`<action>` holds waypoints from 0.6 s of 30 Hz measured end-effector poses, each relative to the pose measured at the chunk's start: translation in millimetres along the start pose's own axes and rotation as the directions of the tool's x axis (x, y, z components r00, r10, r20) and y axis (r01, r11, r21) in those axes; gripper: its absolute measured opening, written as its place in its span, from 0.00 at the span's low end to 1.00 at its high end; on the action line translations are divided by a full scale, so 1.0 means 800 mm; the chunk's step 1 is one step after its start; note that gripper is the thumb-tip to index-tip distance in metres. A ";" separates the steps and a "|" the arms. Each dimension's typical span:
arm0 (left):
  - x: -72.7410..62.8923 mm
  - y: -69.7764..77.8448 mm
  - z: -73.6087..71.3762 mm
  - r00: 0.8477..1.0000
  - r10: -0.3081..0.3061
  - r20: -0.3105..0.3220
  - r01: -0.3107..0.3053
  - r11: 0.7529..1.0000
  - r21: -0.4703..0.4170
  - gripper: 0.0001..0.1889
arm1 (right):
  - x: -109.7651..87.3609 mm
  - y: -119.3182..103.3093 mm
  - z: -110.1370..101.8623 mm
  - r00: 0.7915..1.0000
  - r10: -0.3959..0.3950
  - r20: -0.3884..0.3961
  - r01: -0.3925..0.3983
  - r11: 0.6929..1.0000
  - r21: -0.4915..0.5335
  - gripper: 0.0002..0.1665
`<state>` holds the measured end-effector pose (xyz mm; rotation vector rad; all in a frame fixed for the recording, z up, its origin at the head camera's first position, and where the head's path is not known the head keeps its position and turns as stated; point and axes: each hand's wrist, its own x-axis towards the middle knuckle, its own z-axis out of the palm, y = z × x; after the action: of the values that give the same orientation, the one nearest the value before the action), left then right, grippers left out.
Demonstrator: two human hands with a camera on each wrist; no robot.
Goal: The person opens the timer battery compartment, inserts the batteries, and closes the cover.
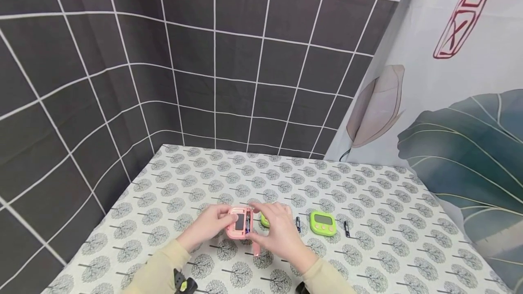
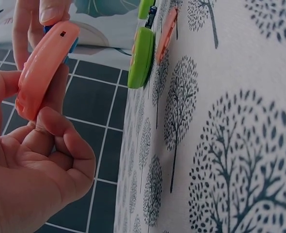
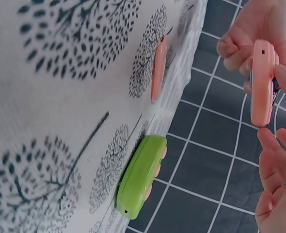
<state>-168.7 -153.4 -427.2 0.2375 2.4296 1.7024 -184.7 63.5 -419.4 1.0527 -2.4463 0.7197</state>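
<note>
A pink digital timer (image 1: pixel 230 230) is up off the table, its back with a dark panel and an uncovered battery slot (image 1: pixel 248 222) facing up. Something dark and thin lies in the slot. My left hand (image 1: pixel 208 226) pinches the timer at its left side, thumb on the upper face and fingers beneath. With thumb and forefinger, my right hand (image 1: pixel 282 235) holds the right side at opposite corners. A flat pink piece (image 1: pixel 256 249) lies on the table below. Partly hidden behind the right hand is a green timer (image 1: pixel 264 220).
Another green timer (image 1: pixel 323 222), screen and pink buttons up, lies right of my hands. Two small dark sticklike items, one (image 1: pixel 298 224) left of it and one (image 1: pixel 346 229) right of it, rest on the tree-patterned tablecloth (image 1: pixel 388 239). A dark checked curtain (image 1: pixel 237 58) stands behind.
</note>
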 end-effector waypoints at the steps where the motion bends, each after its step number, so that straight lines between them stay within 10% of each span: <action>1: 0.000 0.000 0.000 1.000 0.007 0.009 -0.007 1.000 0.004 0.19 | 0.000 0.001 0.000 1.000 0.000 0.005 0.000 1.000 -0.002 0.46; 12: 0.001 0.001 0.001 0.990 0.047 0.130 -0.046 0.999 -0.012 0.18 | 0.003 0.005 -0.012 0.960 0.062 0.274 -0.096 0.989 0.112 0.49; 18: 0.000 0.004 0.006 0.985 0.060 0.160 -0.046 0.995 -0.088 0.16 | 0.005 0.010 -0.013 0.898 0.102 0.429 -0.265 0.902 0.341 0.46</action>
<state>-167.8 -148.1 -425.9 0.4163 2.2499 1.7287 -191.6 72.3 -411.3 1.2183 -2.8603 1.2043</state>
